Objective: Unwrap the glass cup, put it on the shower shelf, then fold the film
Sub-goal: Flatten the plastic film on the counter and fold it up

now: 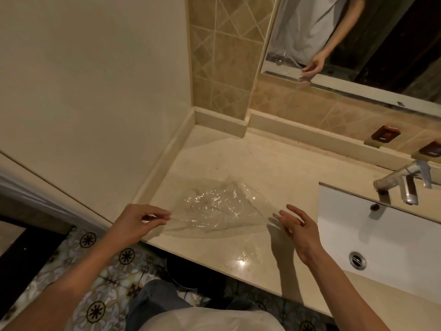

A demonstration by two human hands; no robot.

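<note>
Clear crinkled plastic film [214,209] on beige marble table [250,163]: light, limp, clingy. Left hand [138,220] fingers pinch left corner; right hand [298,225] fingers apart near right edge.

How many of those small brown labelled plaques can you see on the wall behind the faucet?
2: one plaque above the counter's back ledge, a second plaque to its right at the frame edge, partly cropped. More may lie beyond the edge.

A shiny cream counter [250,158] fills the middle. At 3 o'clock sit a white sink [391,235] and a metal tap [403,180]. A mirror [358,39] hangs at 1 o'clock above tan tiles [222,56]. Flowery floor tiles [95,271] lie at 7 o'clock.
</note>
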